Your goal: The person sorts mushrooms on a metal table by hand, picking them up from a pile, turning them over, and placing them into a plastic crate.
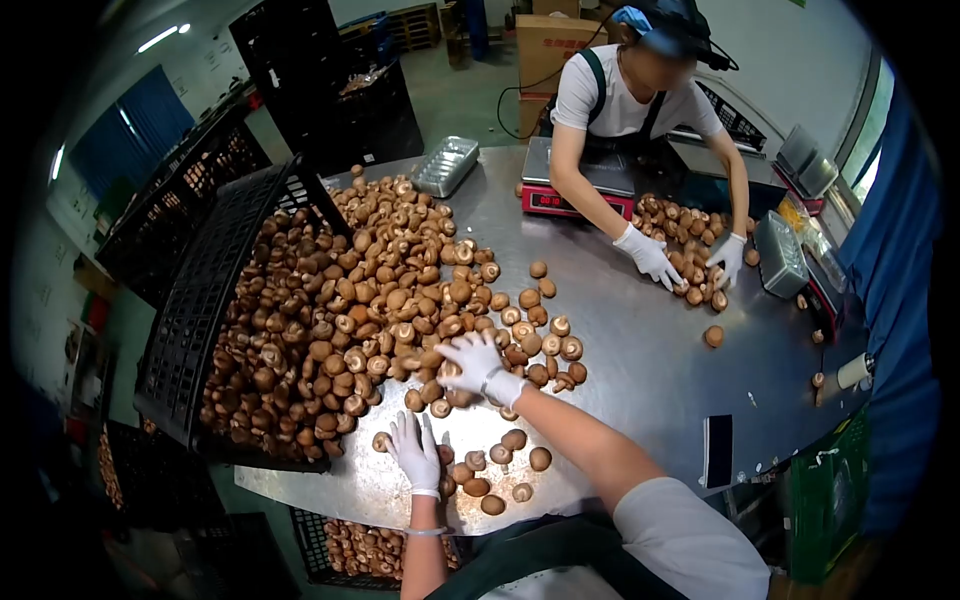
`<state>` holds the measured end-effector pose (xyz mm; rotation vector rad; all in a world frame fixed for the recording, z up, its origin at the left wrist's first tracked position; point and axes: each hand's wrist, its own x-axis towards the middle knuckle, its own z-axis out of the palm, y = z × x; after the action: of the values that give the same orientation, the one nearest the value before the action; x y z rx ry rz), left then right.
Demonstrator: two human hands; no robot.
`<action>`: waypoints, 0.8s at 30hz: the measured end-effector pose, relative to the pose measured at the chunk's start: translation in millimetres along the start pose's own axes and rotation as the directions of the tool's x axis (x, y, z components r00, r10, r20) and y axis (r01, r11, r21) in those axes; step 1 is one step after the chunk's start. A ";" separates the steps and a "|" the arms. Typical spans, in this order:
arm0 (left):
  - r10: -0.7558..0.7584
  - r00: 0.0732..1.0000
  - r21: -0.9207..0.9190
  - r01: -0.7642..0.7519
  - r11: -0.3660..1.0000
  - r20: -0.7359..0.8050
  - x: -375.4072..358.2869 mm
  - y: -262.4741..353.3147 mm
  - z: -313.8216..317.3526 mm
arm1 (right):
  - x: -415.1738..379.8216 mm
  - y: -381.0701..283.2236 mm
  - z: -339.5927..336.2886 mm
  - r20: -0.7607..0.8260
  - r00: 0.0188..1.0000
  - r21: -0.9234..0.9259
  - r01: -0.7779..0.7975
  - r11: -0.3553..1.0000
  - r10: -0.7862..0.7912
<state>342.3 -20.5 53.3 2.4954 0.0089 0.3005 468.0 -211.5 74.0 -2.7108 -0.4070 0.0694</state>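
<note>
Brown shiitake mushrooms (400, 270) lie in a big heap that spills from a tipped black crate (200, 310) onto the metal table (640, 350). My right hand (480, 365), in a white glove, reaches over the near edge of the heap with its fingers spread. One mushroom shows by its fingers; whether it is gripped does not show, though the hand looks open. Flat on the table, fingers stretched out, rests my gloved left hand (414, 455), with a single mushroom (381, 441) beside its fingertips. Several loose mushrooms (502, 454) lie just right of it.
Across the table a co-worker's gloved hands (648, 257) touch a smaller mushroom pile (690, 225). A red scale (575, 198) stands by that person. Clear plastic trays (446, 166) sit at the back. Below the table edge is another crate of mushrooms (365, 550).
</note>
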 end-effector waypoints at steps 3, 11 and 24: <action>0.008 0.999 -0.082 -0.012 0.997 -0.044 -0.1 -3.2 4.8 | -49.3 -14.7 14.2 -0.123 0.982 -0.043 0.140 0.989 -0.144; 0.083 0.995 0.069 -0.080 0.994 -0.048 -23.7 -17.7 3.2 | -122.8 -50.6 41.7 -0.212 0.949 0.170 0.272 0.947 -0.235; 0.084 0.977 0.047 -0.076 0.996 -0.195 -22.6 -12.1 1.3 | -126.3 -52.7 28.8 -0.248 0.923 0.181 0.343 0.922 -0.295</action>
<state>321.4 -13.2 40.5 2.4990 -0.0053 0.5857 329.9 -191.2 66.9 -2.3665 -0.7258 -0.2558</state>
